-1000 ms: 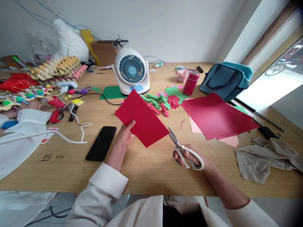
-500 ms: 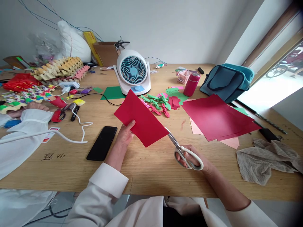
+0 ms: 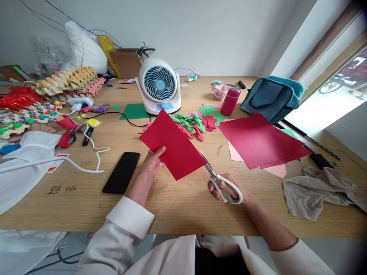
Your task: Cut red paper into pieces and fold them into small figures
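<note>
A red sheet of paper (image 3: 174, 147) is held up over the table by my left hand (image 3: 151, 161), the thumb on its face and the other fingers behind it. My right hand (image 3: 226, 187) grips white-handled scissors (image 3: 213, 178) by the loops. Their metal blades are slightly parted at the sheet's right corner; I cannot tell whether paper lies between them. Beyond the sheet is a heap of cut green and red paper pieces (image 3: 189, 123). More red sheets (image 3: 262, 141) lie to the right, over pink ones.
A white fan (image 3: 159, 86) stands behind the sheet. A black phone (image 3: 122, 172) lies left of my left arm. At right are a red flask (image 3: 230, 101), a teal bag (image 3: 272, 97) and a crumpled cloth (image 3: 321, 193). Another person's sleeve (image 3: 31, 160) rests at far left.
The scissors have shifted slightly left and up against the sheet's right corner, and their blades look a little wider apart. The whole view has shifted slightly.
</note>
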Available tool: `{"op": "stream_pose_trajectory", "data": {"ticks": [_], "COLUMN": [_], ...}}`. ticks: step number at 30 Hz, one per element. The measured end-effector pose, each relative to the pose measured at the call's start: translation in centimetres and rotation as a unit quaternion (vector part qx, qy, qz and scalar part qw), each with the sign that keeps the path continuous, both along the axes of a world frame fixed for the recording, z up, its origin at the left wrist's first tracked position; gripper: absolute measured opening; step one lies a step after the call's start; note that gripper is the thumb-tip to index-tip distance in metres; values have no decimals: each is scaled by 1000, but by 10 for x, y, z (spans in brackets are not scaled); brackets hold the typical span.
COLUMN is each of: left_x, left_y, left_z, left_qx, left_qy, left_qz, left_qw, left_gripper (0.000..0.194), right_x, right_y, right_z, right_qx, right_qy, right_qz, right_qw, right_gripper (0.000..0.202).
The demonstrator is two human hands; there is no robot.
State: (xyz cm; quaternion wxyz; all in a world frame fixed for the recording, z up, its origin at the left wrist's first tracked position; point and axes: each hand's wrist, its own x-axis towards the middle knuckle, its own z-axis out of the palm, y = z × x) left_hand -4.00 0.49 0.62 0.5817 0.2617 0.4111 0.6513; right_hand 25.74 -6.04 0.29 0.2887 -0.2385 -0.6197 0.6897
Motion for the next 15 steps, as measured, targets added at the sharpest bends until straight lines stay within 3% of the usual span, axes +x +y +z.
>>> {"op": "stream_pose_trajectory", "data": {"ticks": [6,15], "left_x": [4,4], "left_y": [0,-1], "left_z": [-3,-4], "left_qx": [-20,-22], "left_qy": [8,22], "left_qz": [-17,-9], "left_qw": [1000,999], "left_gripper": [48,48], "right_x": [-2,-3], "right_y": [1,-1], "right_z": [0,-4], "right_qx": [23,-5], "right_qy": [8,17], "right_qz": [5,-7], "right_qw": [1000,1000], "right_gripper": [49,50]}}
